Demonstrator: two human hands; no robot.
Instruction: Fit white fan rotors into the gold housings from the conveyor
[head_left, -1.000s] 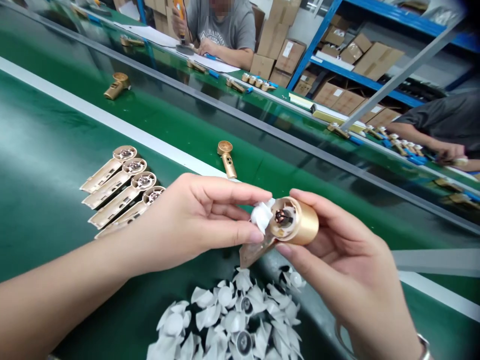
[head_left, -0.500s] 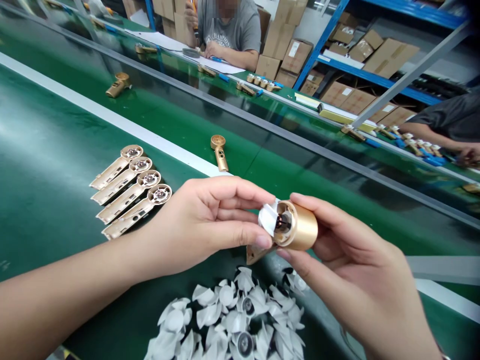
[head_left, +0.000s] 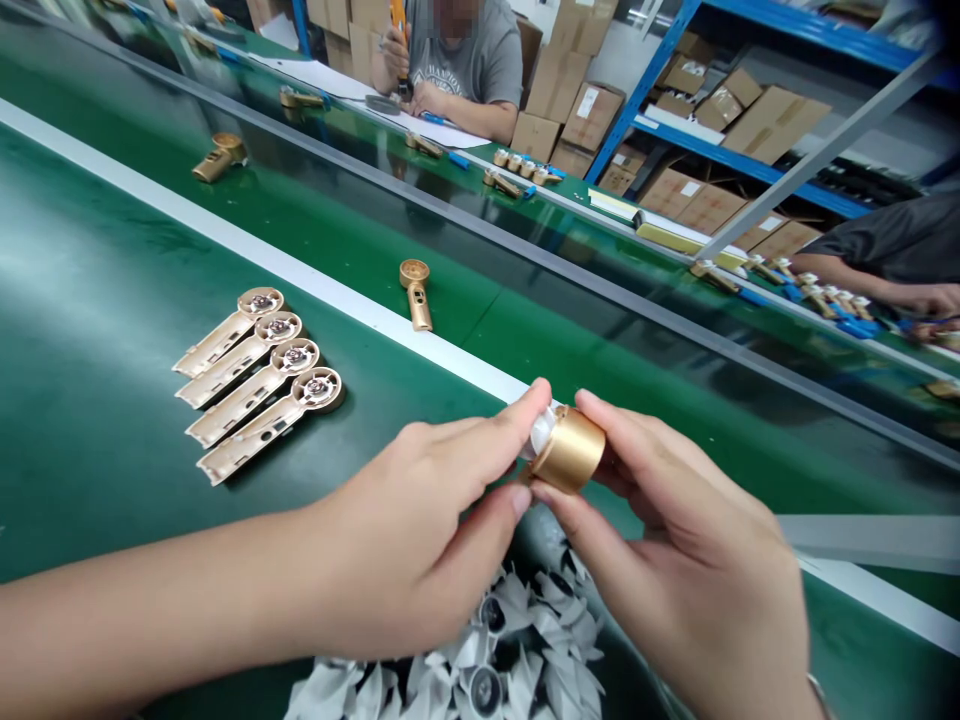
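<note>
Between my hands is a gold handheld-fan housing [head_left: 574, 447], its round head tilted with the opening toward the left. My right hand [head_left: 675, 540] grips that head between thumb and fingers. A white fan blade [head_left: 541, 432] sits at the opening, partly inside it. My left hand [head_left: 450, 510] is closed around the blade, fingers behind it and thumb low by the housing's rim. The motor and most of the handle are hidden. Below my hands lies a heap of white fan blades [head_left: 525, 650], partly covered by my left hand.
Several gold fan halves [head_left: 262, 420] lie in a row at left, motors facing up. Gold fan bodies [head_left: 417, 300] rest on the green conveyor belt [head_left: 495, 320] beyond the white edge strip [head_left: 300, 275]. Across it, a person [head_left: 469, 70] holds an orange tool; another person's arm shows at right.
The white blade has gone from the mouth of the housing to partly inside it, my left fingers closing in on it. The fan bodies on the belt have shifted slightly left.
</note>
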